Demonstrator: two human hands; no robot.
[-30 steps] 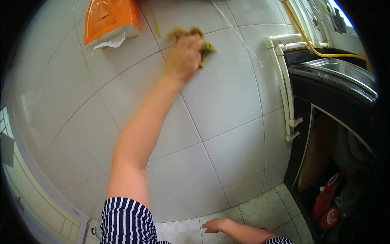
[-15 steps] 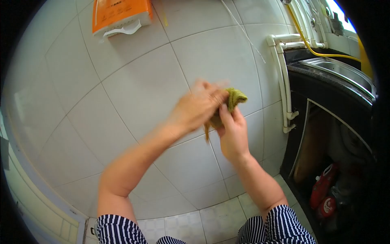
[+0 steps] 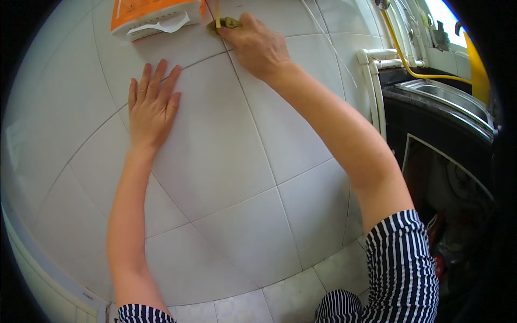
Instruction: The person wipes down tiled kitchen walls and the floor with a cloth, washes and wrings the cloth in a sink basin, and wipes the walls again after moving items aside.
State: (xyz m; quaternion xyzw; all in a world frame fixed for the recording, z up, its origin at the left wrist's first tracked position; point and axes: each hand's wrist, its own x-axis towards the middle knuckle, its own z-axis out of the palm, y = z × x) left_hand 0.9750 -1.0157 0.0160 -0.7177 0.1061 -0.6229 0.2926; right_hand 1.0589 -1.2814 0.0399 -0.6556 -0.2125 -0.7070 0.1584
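My left hand lies flat on the tiled wall, fingers spread, holding nothing. Higher up, my right hand presses a crumpled green-brown cloth against the tiles, its fingers closed on it. The cloth shows at the fingertips, beside a thin yellow strip on the wall. Just left of the cloth is an orange pack of tissues, with a white tissue hanging from its underside.
On the right stand white pipes, a yellow hose and a steel sink in a black counter. An open cabinet below holds dim red items. A thin white cord hangs on the wall.
The cloth has passed from between both hands to my right hand, which has moved up the wall to the tissue pack. My left hand has let go and moved left, flat on the tiles.
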